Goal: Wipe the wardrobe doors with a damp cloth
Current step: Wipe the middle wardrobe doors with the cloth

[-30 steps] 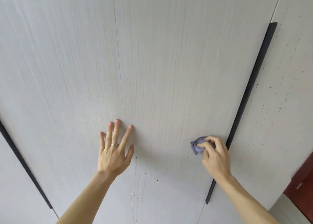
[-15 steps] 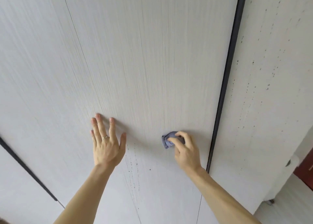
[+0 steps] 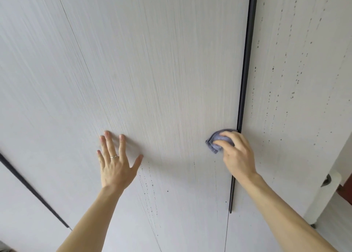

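You are looking at a strip of pale floor [image 3: 341, 223] showing at 4 o'clock, beyond a white upright post [image 3: 322, 204]. A dark reddish-brown piece [image 3: 347, 194] is edging in at 3 o'clock. Soft, even light is falling throughout.

The right hand [image 3: 238, 156] has slid the cloth [image 3: 217, 144] rightward across the door, up against the black handle strip [image 3: 247, 61].

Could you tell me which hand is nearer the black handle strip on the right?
Right. The right hand, gripping the cloth, is beside the strip; the left hand lies flat on the door, well to its left.
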